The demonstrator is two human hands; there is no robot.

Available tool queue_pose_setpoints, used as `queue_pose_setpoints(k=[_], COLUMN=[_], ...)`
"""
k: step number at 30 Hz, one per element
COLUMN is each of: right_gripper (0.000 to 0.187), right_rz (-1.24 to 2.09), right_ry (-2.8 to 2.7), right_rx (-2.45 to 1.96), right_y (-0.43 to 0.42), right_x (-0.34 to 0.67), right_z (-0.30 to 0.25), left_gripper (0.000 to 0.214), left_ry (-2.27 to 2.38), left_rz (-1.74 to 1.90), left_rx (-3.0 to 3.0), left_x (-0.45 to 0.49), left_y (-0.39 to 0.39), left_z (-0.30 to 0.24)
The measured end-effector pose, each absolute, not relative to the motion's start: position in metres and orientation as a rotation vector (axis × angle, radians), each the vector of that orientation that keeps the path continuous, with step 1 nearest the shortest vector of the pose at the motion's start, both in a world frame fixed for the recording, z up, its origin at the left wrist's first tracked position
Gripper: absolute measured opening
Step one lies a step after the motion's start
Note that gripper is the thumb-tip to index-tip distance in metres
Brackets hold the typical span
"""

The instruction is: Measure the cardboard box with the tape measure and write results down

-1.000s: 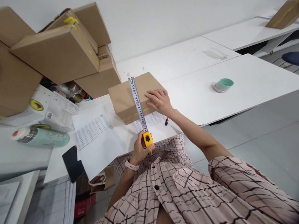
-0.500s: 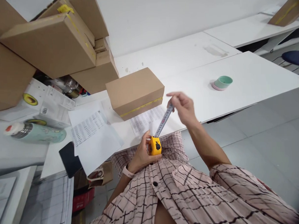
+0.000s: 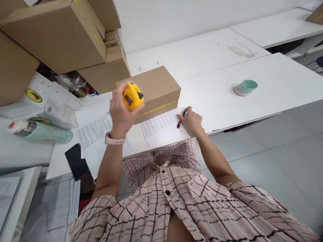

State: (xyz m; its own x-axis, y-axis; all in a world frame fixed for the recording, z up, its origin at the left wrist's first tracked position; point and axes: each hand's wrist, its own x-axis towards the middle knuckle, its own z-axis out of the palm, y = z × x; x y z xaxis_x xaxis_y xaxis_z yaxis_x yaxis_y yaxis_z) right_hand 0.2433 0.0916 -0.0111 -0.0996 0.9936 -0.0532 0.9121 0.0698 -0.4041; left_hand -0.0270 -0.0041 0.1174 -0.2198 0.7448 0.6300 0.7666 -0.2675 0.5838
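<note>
My left hand (image 3: 122, 111) is closed round a yellow tape measure (image 3: 133, 96), raised in front of the left part of a closed cardboard box (image 3: 156, 86); no blade shows out of its case. On the table, my right hand (image 3: 192, 120) has its fingers closed on a black and red pen (image 3: 181, 120). The pen lies over a printed sheet (image 3: 161, 127) just in front of the box. A strip of yellow tape runs along the box's front side.
Large cardboard boxes (image 3: 55, 34) are stacked at the left. A mint bottle (image 3: 42, 131), a dark phone (image 3: 76, 162) and another printed sheet (image 3: 95, 132) lie at the left of the white table (image 3: 216, 98). A green cup (image 3: 247, 87) stands at the right.
The tape blade has gone back into its case. My left hand has lifted the tape measure from my lap towards the box. My right hand has let go of the blade and grasped a pen.
</note>
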Motion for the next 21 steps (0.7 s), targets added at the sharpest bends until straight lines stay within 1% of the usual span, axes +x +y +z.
queue_pose_setpoints(k=[2, 3, 6, 8, 11, 14, 15, 17, 19, 21], right_gripper=[0.036, 0.034, 0.040, 0.041, 0.042, 0.042, 0.039, 0.028, 0.018, 0.024], right_rz=[0.469, 0.455, 0.452, 0.474, 0.484, 0.452, 0.436, 0.404, 0.431, 0.618], right_ry=[-2.198, -2.229, -2.265, -2.249, -2.237, -2.231, -2.208, -2.108, -1.932, -1.719], right_rx=[-1.936, -1.930, -1.886, -1.831, -1.735, -1.624, -1.590, -1.531, -1.478, -1.406], right_y=[0.093, 0.093, 0.093, 0.093, 0.091, 0.086, 0.084, 0.076, 0.064, 0.048], right_x=[0.243, 0.244, 0.251, 0.257, 0.267, 0.279, 0.283, 0.287, 0.283, 0.267], right_z=[-0.012, -0.013, -0.016, -0.018, -0.021, -0.019, -0.017, -0.014, -0.012, -0.010], left_gripper=[0.074, 0.069, 0.053, 0.050, 0.046, 0.032, 0.028, 0.023, 0.028, 0.036], left_ry=[-1.921, -1.946, -1.963, -1.912, -1.805, -1.737, -1.726, -1.707, -1.752, -1.770], left_rz=[-1.306, -1.208, -1.050, -1.047, -1.134, -1.243, -1.251, -1.228, -1.131, -0.991], left_rx=[-1.971, -1.992, -2.047, -2.009, -1.903, -1.942, -2.006, -2.114, -2.187, -2.235], left_x=[-0.037, -0.041, -0.051, -0.052, -0.038, -0.004, 0.008, 0.030, 0.045, 0.051], left_y=[0.021, 0.031, 0.050, 0.049, 0.022, -0.029, -0.047, -0.078, -0.100, -0.111], left_z=[0.118, 0.115, 0.100, 0.091, 0.073, 0.040, 0.025, -0.008, -0.038, -0.058])
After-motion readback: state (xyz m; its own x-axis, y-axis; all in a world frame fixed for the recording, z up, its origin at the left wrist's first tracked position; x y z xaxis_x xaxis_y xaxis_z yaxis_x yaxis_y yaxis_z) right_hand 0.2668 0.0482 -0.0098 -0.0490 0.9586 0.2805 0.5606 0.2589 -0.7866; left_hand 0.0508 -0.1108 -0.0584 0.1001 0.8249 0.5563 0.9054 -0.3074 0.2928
